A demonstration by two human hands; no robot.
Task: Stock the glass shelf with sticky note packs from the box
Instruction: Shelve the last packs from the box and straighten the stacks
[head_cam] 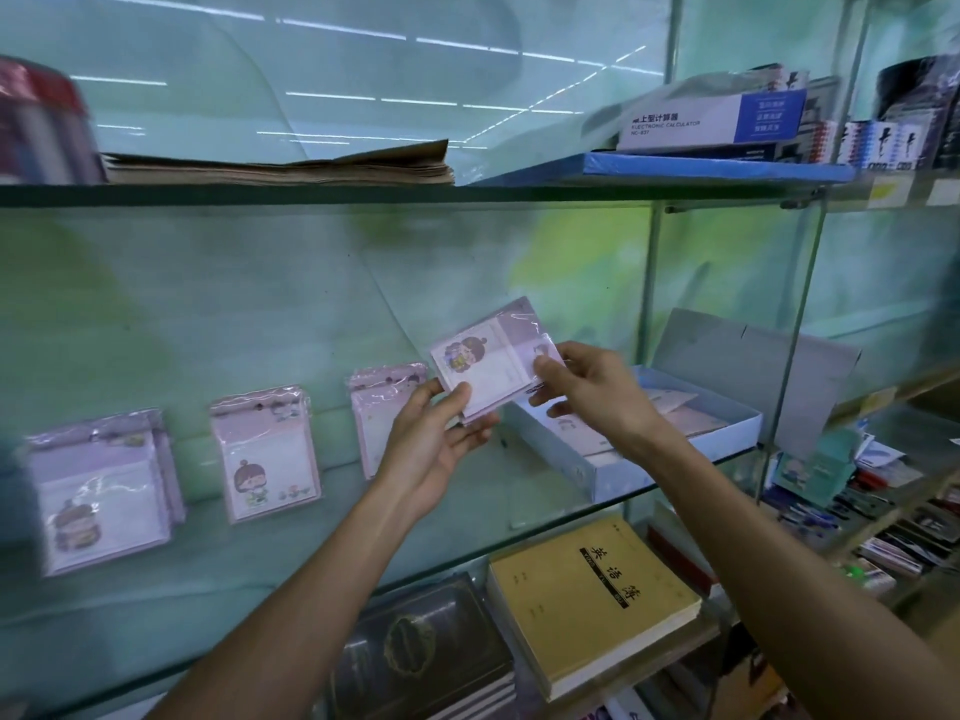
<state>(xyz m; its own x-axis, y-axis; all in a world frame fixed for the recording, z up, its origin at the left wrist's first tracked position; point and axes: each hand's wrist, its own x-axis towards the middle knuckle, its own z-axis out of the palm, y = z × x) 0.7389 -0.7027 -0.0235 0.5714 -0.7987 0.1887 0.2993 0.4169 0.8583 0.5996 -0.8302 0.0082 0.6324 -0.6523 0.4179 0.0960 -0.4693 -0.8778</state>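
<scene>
Pink packs [493, 363], a small bundle, sit in mid-air between both hands: the left hand [436, 439] grips the lower corner, the right hand [587, 387] pinches the right edge. Next, I judge: stand them on the glass shelf [467, 511] beside the third stack [387, 413], left of the box [675, 433].

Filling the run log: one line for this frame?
step: placing | left hand + right hand: holding sticky note pack | glass shelf: three stacks leaning | box: open, packs remain
</scene>
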